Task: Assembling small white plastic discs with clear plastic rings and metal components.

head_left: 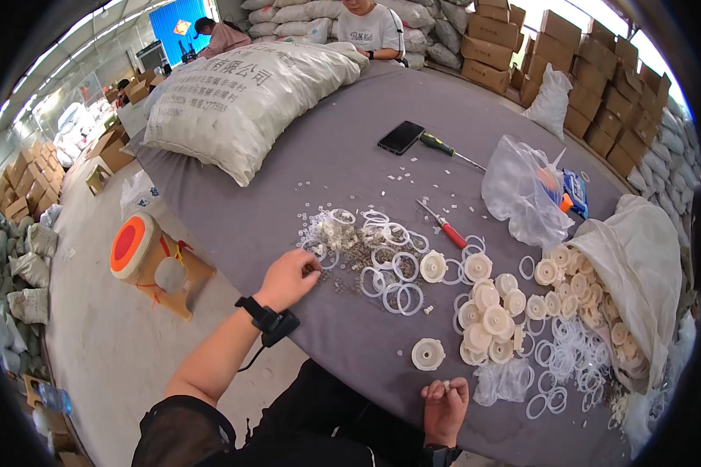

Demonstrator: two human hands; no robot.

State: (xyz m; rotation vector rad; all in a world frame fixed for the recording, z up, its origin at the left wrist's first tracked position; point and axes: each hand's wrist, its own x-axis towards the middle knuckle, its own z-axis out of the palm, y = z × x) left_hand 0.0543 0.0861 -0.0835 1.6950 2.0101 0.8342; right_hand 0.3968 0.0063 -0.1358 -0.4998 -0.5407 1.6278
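Note:
My left hand [290,278] is closed, its fingertips curled in at the left edge of a pile of small grey and clear parts [356,251]; what it pinches, if anything, is hidden. Low at the table's front edge, my right hand [444,412] pinches a small cream plastic piece [446,384]. Just above that hand, a round cream plastic cap [427,354] lies by itself. Translucent rings [403,299] are strewn over and beside the small parts. To the right sits a heap of similar cream caps [487,319].
A big stuffed white sack [234,101] lies at the far left. A phone [401,137], a green-handled screwdriver [438,144], a red-handled tool [450,233] and a clear plastic bag [522,191] are on the table. An open sack [639,272] spills caps at right. A stool [163,261] stands left; a person [372,31] sits opposite.

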